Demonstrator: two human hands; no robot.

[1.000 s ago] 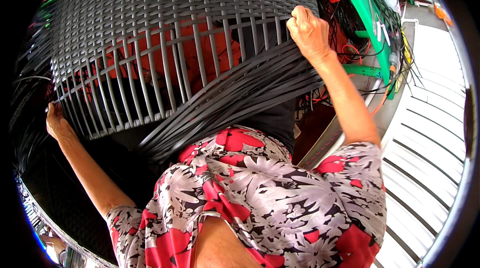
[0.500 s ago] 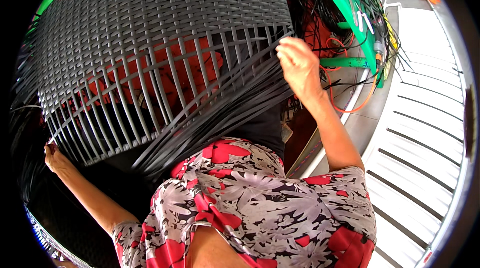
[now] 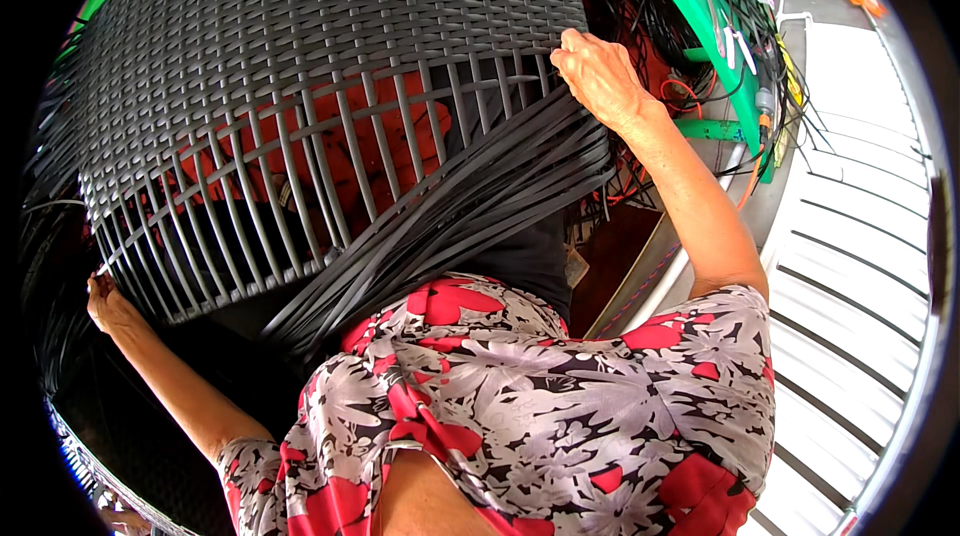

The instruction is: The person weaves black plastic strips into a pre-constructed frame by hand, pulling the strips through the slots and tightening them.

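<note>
Fingers [image 3: 570,52] of the right hand [image 3: 603,83] curl closed at the right edge of a black wicker panel [image 3: 330,11]; the left hand [image 3: 113,308] is at its lower-left corner, grip indiscernible. Flat black strips [image 3: 450,194] cross the panel's lower right.

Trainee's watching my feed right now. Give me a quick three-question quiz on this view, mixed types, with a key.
1. Multiple choice: which hand is at the right edge of the black wicker panel?
A) left
B) right

2. True or false: the panel is tightly woven all the way down to its bottom edge.

3. Short answer: what lies in a loose bundle between the panel and the floral top?

Key:
1. B, the right hand.
2. False; the lower part is open, with gaps.
3. Flat black strips.
</note>
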